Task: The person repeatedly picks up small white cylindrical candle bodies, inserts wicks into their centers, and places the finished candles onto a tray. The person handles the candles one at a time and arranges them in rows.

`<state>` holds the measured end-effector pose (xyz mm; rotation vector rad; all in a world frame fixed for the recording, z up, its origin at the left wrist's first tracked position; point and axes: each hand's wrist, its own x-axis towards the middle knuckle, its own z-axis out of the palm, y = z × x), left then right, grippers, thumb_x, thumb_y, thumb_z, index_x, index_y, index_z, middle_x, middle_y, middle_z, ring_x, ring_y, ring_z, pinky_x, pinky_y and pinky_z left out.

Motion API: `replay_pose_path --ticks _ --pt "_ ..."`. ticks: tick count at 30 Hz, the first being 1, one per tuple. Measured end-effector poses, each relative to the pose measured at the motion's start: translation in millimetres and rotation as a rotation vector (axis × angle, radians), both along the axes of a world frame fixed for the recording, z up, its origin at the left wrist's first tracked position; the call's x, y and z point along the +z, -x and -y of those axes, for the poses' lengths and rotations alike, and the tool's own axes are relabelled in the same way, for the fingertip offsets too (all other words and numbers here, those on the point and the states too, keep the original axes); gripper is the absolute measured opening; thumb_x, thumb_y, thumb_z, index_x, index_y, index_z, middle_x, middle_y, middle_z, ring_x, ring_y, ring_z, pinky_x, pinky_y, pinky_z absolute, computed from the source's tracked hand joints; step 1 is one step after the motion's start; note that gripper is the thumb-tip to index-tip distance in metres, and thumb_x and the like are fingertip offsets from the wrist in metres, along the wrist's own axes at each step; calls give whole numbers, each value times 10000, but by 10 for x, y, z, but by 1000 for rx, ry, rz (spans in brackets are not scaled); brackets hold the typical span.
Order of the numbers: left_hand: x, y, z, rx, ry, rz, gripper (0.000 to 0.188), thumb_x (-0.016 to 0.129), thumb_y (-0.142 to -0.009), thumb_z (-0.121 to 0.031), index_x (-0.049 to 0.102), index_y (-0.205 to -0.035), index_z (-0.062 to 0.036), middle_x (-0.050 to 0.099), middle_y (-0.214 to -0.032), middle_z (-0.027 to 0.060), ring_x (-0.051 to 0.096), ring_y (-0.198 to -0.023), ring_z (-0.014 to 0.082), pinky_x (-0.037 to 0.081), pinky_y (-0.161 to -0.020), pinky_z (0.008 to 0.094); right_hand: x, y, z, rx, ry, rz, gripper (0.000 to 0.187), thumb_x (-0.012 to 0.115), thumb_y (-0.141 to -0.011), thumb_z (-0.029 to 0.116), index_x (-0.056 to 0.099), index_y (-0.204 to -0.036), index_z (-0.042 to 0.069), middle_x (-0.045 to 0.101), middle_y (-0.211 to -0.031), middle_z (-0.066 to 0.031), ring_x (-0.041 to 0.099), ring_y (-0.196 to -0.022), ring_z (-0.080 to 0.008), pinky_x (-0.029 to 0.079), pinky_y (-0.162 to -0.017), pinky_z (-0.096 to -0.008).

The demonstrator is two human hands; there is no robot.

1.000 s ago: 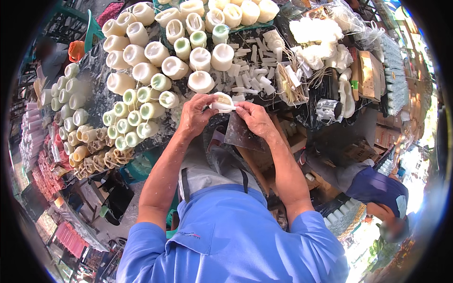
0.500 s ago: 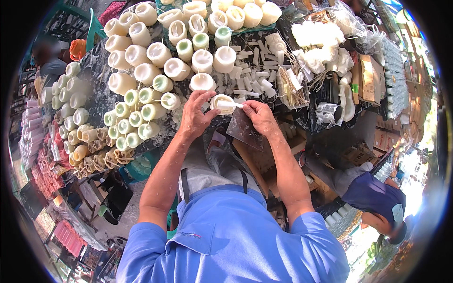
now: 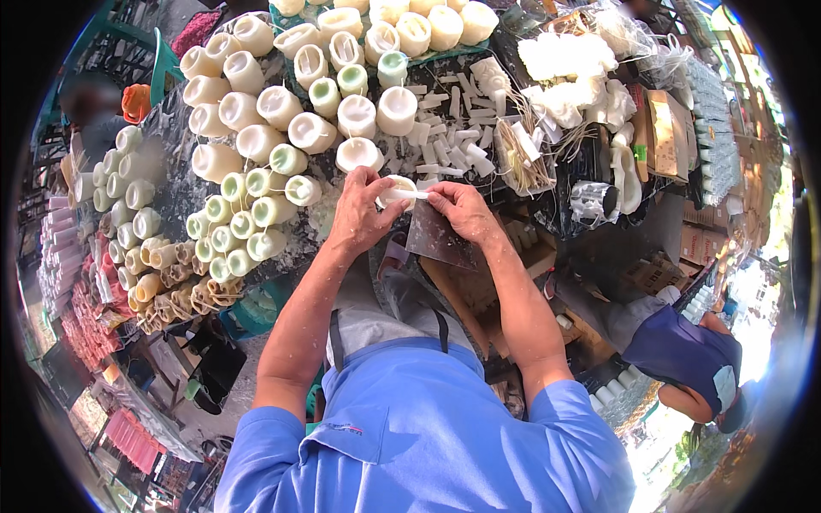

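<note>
My left hand (image 3: 364, 210) is closed around a small round cream wax candle (image 3: 398, 183) at the near edge of the worktable. Across its hollow top lies a thin white wax stick (image 3: 412, 195). My right hand (image 3: 464, 212) pinches the right end of this stick between thumb and fingers. The left thumb rests close to the stick's other end. Just beyond my left hand stands a thick white candle (image 3: 359, 156) with a sunken top. Short white wax sticks (image 3: 439, 154) lie scattered past my right hand.
Rows of cream candles (image 3: 280, 107) and green-tinted candles (image 3: 272, 209) fill the table's left. A wick bundle (image 3: 523, 154), white wax lumps (image 3: 571, 68) and a cardboard box (image 3: 665, 135) sit to the right. A dark sheet (image 3: 439, 238) hangs under my hands. A person (image 3: 684, 355) bends at lower right.
The white stick has moved left, further over the candle's top, and my right hand has shifted slightly left with it. My left thumb has come nearer the stick. The whole view has shifted slightly.
</note>
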<state>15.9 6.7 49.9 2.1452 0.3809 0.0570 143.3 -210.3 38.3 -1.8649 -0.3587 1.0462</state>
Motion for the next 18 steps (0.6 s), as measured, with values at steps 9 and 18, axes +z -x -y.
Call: replay_pose_path --ticks 9,18 --pt "271 -45 88 -97 -308 263 346 820 -841 -58 784 -1185 -56 665 -1193 124 632 -1165 342 539 -1005 466 -85 -3 26 4 -13 -14 295 736 -1071 270 796 -1194 9 786 -984 -30 666 -919 -99 556 -862 -310" --pt "112 -218 4 -361 -376 263 272 821 -810 -93 765 -1075 -123 755 -1142 2 600 -1207 294 451 -1055 464 -76 26 33 -34 -53 -83 308 743 -1080 269 780 -1211 -7 757 -1010 11 630 -921 -72 535 -852 -279"
